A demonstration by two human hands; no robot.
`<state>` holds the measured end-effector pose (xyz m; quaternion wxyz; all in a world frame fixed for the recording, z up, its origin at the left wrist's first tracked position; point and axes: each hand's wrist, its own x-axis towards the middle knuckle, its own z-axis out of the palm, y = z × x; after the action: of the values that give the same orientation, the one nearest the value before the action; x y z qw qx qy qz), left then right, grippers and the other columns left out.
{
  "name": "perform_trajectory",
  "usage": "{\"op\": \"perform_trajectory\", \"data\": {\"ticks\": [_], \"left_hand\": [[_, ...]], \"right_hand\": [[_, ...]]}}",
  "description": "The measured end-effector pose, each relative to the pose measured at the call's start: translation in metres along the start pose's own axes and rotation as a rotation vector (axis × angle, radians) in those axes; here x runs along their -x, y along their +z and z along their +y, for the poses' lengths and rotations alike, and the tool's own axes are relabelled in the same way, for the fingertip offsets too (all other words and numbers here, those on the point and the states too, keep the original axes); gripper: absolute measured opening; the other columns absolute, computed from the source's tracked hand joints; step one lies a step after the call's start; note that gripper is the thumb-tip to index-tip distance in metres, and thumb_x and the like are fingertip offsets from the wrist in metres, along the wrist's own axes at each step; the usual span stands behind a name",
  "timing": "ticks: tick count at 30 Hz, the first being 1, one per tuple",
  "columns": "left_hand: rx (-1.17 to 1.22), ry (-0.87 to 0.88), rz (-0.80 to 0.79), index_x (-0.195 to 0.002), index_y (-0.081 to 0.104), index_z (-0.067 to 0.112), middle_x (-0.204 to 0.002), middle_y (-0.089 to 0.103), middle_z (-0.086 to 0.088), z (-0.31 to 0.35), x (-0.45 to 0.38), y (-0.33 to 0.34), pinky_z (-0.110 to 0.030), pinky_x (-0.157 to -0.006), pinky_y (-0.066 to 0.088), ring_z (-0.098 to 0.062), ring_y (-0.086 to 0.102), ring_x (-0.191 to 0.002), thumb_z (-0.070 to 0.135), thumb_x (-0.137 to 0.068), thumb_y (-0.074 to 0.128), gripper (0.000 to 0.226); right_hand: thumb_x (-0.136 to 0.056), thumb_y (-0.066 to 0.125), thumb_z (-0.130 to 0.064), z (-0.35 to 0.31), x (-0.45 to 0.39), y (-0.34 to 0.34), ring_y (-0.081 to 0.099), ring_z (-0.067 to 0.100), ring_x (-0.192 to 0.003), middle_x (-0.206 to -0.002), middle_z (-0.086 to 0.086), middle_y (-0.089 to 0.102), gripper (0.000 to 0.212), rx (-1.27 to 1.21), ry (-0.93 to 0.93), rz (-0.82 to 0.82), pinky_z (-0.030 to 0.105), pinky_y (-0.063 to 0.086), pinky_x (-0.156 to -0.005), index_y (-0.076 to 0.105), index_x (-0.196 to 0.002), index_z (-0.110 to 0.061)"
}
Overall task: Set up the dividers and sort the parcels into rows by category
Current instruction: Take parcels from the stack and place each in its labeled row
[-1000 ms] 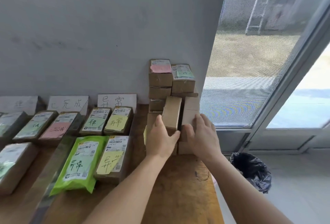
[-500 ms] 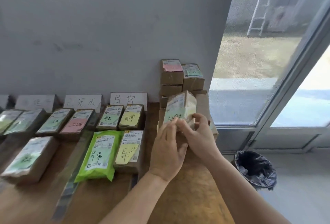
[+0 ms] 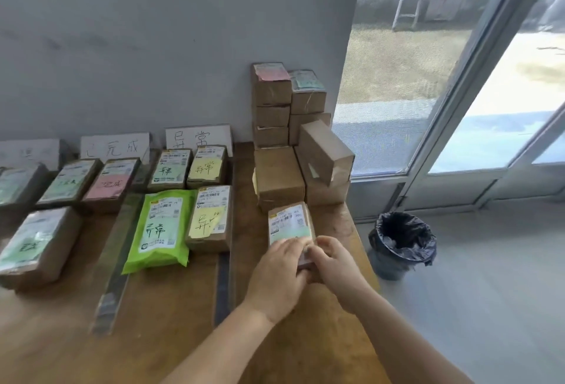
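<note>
A small brown parcel (image 3: 289, 224) with a white label and a green note is held over the table's right side, face up. My left hand (image 3: 279, 273) grips its near left edge and my right hand (image 3: 331, 264) grips its near right corner. Behind it stands a pile of unsorted brown boxes (image 3: 279, 178), one box (image 3: 325, 151) lying tilted on top. To the left, sorted parcels lie in rows: a green bag (image 3: 160, 230) and yellow-noted boxes (image 3: 211, 218). Two dark divider strips (image 3: 117, 258) (image 3: 222, 285) separate the rows. White category cards (image 3: 198, 139) lean on the wall.
The wooden table (image 3: 183, 337) ends at its right edge close to my right arm. A black-lined bin (image 3: 400, 243) stands on the floor beside it. A glass door (image 3: 458, 78) fills the right. More labelled boxes (image 3: 36, 243) lie at the far left.
I have lifted the parcel off the pile, turned its label up and drawn it toward me with both hands. The view has shifted right and closer.
</note>
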<state>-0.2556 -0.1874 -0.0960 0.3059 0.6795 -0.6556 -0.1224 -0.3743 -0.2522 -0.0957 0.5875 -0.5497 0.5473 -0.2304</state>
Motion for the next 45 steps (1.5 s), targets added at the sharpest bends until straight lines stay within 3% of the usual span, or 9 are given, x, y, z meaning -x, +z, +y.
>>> {"op": "perform_trajectory", "data": {"ticks": [6,11,17,20,25,30,35,40,45], "left_hand": [[-0.18,-0.035,-0.163,-0.136,0.045,0.023,-0.139,0.044,0.008,-0.011,0.003,0.011,-0.026,-0.105,0.03,-0.011,0.033,-0.129,0.023,-0.093,0.052,0.043],[-0.262,-0.035,-0.224,-0.133,0.05,0.022,-0.137,0.045,0.008,-0.021,0.001,0.015,-0.026,-0.104,0.029,-0.01,0.035,-0.128,0.04,-0.092,0.053,0.045],[-0.022,-0.171,-0.113,-0.135,0.05,0.023,-0.137,0.05,0.008,-0.013,-0.032,0.003,-0.027,-0.101,0.034,-0.009,0.041,-0.128,0.054,-0.092,0.048,0.053],[0.114,-0.216,-0.056,-0.142,0.041,0.024,-0.142,0.047,0.005,-0.003,-0.058,-0.007,-0.03,-0.104,0.036,-0.011,0.042,-0.129,0.046,-0.093,0.051,0.054],[0.224,-0.268,0.001,-0.146,0.035,0.022,-0.144,0.045,0.0,0.014,-0.106,-0.018,-0.04,-0.105,0.037,-0.016,0.044,-0.129,0.038,-0.094,0.05,0.056],[0.373,-0.34,-0.004,-0.147,0.032,0.015,-0.142,0.047,-0.005,0.023,-0.142,-0.019,-0.036,-0.104,0.04,-0.017,0.051,-0.122,0.033,-0.096,0.05,0.056],[0.436,-0.448,-0.043,-0.149,0.027,0.015,-0.147,0.042,-0.006,0.024,-0.164,-0.019,-0.034,-0.109,0.033,-0.02,0.042,-0.132,0.036,-0.098,0.047,0.059],[0.261,-0.465,-0.026,-0.146,0.032,0.013,-0.145,0.043,-0.008,0.026,-0.186,-0.024,-0.034,-0.104,0.035,-0.026,0.041,-0.131,0.044,-0.093,0.051,0.065],[0.397,-0.538,0.114,-0.118,0.056,0.008,-0.113,0.064,-0.006,0.03,-0.193,-0.017,-0.03,-0.086,0.047,-0.025,0.06,-0.106,0.042,-0.081,0.07,0.052]], "right_hand": [[-0.093,0.051,-0.033,0.013,-0.004,0.011,0.061,0.014,-0.104,-0.116,-0.001,0.065,0.04,0.317,-0.011,-0.011,0.035,0.051,-0.092,0.054,-0.13,-0.017],[-0.086,0.062,-0.031,-0.013,-0.024,-0.007,0.04,0.021,-0.129,-0.141,0.009,0.044,0.067,0.418,-0.206,0.243,0.033,0.033,-0.105,0.035,-0.143,-0.011],[-0.078,0.074,-0.034,-0.066,-0.071,-0.033,0.011,0.025,-0.143,-0.158,0.007,0.01,0.103,0.416,-0.365,0.445,0.033,0.011,-0.114,0.005,-0.151,-0.009],[-0.08,0.07,-0.039,-0.078,-0.095,-0.04,0.003,0.022,-0.145,-0.16,0.006,0.002,0.09,0.547,-0.344,0.438,0.033,0.008,-0.117,0.022,-0.148,-0.006],[-0.078,0.074,-0.029,-0.08,-0.115,-0.041,0.019,0.029,-0.14,-0.152,0.012,0.024,0.098,0.406,-0.358,0.444,0.037,0.017,-0.113,0.011,-0.15,-0.008],[-0.084,0.063,-0.02,-0.076,-0.123,-0.042,0.045,0.027,-0.119,-0.126,0.007,0.049,0.055,0.354,-0.413,0.502,0.029,0.032,-0.089,0.039,-0.133,-0.009],[-0.085,0.062,-0.022,-0.077,-0.122,-0.042,0.036,0.024,-0.132,-0.144,0.008,0.039,0.068,0.41,-0.401,0.386,0.033,0.029,-0.104,0.03,-0.144,-0.011],[-0.087,0.053,-0.014,-0.077,-0.117,-0.042,0.046,0.02,-0.125,-0.137,0.006,0.05,0.056,0.415,-0.399,0.287,0.023,0.031,-0.088,0.037,-0.141,-0.017],[-0.084,0.047,0.001,-0.079,-0.105,-0.042,0.046,0.014,-0.125,-0.135,0.001,0.051,0.059,0.359,-0.467,0.231,0.017,0.032,-0.091,0.044,-0.138,-0.022]]}}
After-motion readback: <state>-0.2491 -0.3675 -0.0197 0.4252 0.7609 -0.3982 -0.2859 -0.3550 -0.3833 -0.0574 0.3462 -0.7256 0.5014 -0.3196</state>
